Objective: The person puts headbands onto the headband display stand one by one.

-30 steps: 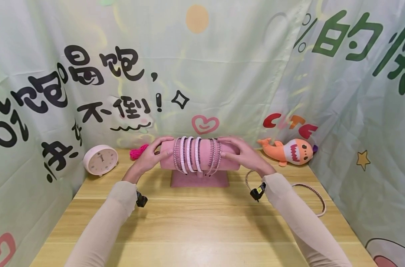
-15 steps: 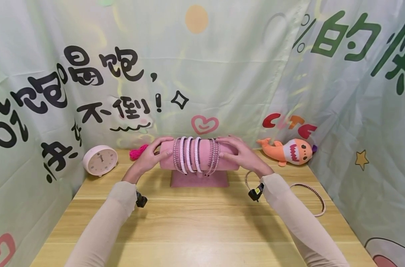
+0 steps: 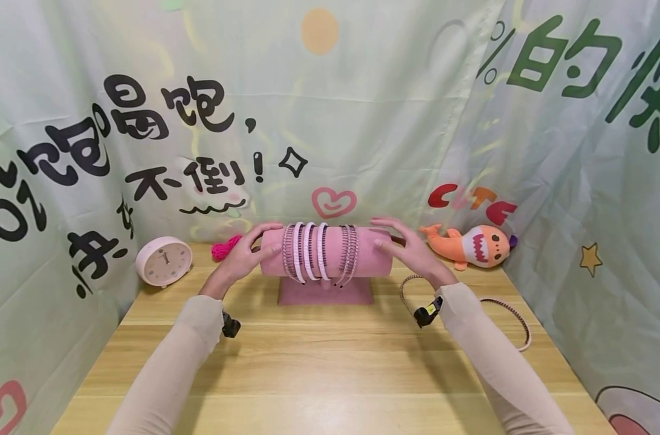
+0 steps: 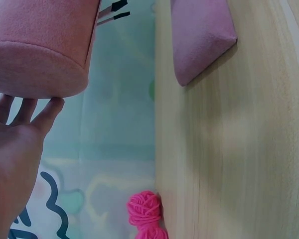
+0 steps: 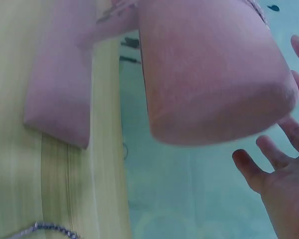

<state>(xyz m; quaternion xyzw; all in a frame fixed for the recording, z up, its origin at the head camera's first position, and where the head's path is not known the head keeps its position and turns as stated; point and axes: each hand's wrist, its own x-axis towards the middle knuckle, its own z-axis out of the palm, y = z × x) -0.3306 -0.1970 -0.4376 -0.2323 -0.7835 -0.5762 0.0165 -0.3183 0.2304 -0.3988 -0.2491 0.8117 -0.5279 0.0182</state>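
Observation:
A pink padded roll stand [image 3: 330, 254] with a flat pink base [image 3: 326, 293] stands at the back of the table. Around its roll sit several headbands [image 3: 309, 251], white and brown-patterned, with toothed inner edges. My left hand [image 3: 242, 258] holds the roll's left end, thumb on the front and fingers over the top and end. At the right end, my right hand [image 3: 417, 254] has its fingers spread, the thumb close to the roll's front. In the right wrist view, the lower fingers of that hand [image 5: 289, 174] stand apart from the roll; contact by the others is unclear.
Two more hoops lie right: a braided headband [image 3: 517, 320] and a thin one [image 3: 403, 293] partly behind my wrist. Behind the left hand is a pink yarn bundle [image 3: 225, 248]; a round clock [image 3: 164, 261] stands farther left. An orange plush [image 3: 474, 246] sits back right, before the curtain.
My right hand has shifted right, from the headbands on the roll's right part towards its end, and its fingers have spread. The left hand and the stand stay in place.

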